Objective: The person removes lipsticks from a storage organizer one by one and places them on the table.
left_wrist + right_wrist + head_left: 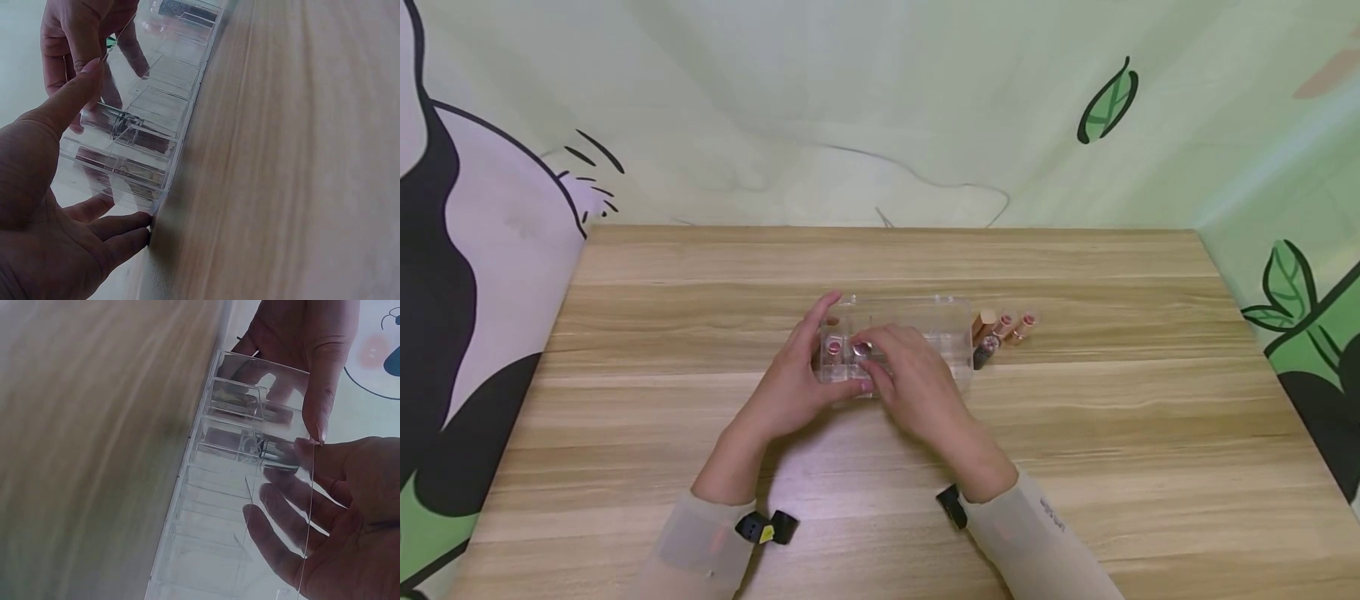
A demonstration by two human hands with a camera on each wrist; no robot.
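Observation:
A clear divided organizer box [951,312] stands on the table. My left hand [784,383] grips its left end, thumb along the front and fingers spread round the side and back. Inside the box, my right hand [916,379] pinches a lipstick tube [279,454] between thumb and finger; its lower part sits in a compartment beside the end one. In the left end compartment stands another lipstick tube [834,350] with a reddish top. The right hand hides part of the middle compartments in the head view.
Right of the box, several lipstick tubes stand close together: a gold one [982,323], a dark one [985,353] and pink-topped ones [1024,328]. A wooden table [1112,467] lies under everything. A painted wall sheet [737,108] rises behind its far edge.

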